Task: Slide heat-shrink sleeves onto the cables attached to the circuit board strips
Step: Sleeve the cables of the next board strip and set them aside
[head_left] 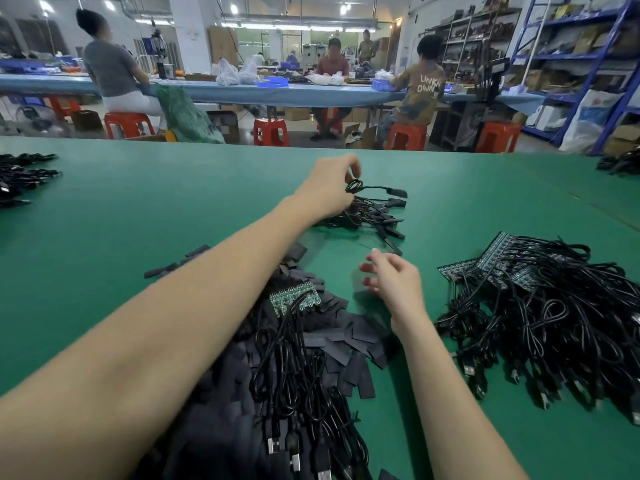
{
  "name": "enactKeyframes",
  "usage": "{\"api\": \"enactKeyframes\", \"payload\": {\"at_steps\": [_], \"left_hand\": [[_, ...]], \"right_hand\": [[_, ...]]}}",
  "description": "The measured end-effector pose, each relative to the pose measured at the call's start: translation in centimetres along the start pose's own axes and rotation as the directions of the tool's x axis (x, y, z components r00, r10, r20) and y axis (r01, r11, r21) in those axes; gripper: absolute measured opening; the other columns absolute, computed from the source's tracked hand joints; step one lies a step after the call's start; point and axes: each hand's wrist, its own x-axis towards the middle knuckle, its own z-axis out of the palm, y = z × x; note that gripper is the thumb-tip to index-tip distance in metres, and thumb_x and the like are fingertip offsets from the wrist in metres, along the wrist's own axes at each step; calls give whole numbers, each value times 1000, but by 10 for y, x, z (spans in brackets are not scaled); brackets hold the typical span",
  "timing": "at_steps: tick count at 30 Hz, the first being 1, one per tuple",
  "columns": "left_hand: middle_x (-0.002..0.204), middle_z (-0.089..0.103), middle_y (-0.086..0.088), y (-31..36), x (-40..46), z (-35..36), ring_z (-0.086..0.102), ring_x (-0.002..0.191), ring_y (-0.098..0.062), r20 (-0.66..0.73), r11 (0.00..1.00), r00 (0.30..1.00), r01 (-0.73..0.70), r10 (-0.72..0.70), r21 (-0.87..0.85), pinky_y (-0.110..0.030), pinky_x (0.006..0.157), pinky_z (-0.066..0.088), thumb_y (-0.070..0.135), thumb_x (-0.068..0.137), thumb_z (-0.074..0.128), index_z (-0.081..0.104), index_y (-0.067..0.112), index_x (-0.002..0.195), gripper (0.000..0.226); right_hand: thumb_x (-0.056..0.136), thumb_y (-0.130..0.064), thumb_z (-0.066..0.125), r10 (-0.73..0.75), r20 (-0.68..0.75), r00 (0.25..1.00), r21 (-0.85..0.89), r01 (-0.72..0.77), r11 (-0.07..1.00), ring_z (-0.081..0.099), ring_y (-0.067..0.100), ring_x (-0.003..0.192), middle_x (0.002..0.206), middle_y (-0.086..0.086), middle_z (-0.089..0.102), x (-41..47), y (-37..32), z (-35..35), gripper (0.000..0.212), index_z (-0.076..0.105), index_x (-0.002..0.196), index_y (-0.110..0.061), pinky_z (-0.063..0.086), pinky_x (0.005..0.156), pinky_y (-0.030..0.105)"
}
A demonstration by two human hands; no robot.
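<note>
Left hand (330, 188) reaches far out to centre frame, fingers curled and pinching a looped black cable (360, 186) at the top of a small pile of sleeved cables (374, 216) on the green table (138, 209); cable end with a dark sleeve over it sticks out to the right of the hand. Right hand (393, 282) hovers lower, centre-right, fingers loosely spread and relaxed, holds nothing, slightly blurred. Heap of flat black heat-shrink sleeves (332, 334) lies lower centre, partly under the left forearm, a few loose sleeves scattered to the left of the arm around mid-frame. On top of that heap sits a green circuit board strip (294, 297) with black USB cables (294, 375) running down toward the bottom edge, metal plugs visible at bottom centre. Right side of frame has a big tangle of more cables with board strips (540, 306), strips at its upper left edge, well apart from the sleeve heap. More dark cable bundles (20, 174) at upper left edge of the table, another bit at the far right edge. Background, top of frame: long blue workbench (242, 90), three seated people plus one standing farther back, red stools (270, 131), blue shelving (581, 64) at upper right
</note>
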Motion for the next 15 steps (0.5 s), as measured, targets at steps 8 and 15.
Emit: {"api": "enactKeyframes", "payload": {"at_steps": [8, 15], "left_hand": [[109, 68, -18, -25, 49, 34, 63, 104, -35, 102, 981, 995, -31, 12, 192, -38, 89, 52, -15, 85, 49, 69, 2, 95, 29], [151, 51, -9, -39, 38, 54, 47, 138, -28, 181, 958, 983, -34, -20, 286, -39, 114, 38, -6, 92, 51, 65, 19, 134, 52]], "right_hand": [[89, -53, 56, -115, -64, 991, -387, 81, 918, 68, 10, 78, 74, -22, 72, 7, 11, 10, 32, 74, 74, -32, 54, 75, 32], [87, -53, 55, -123, -58, 991, -435, 86, 896, 64, 5, 75, 74, -21, 71, 5, 10, 11, 31, 74, 74, -34, 41, 61, 25]]}}
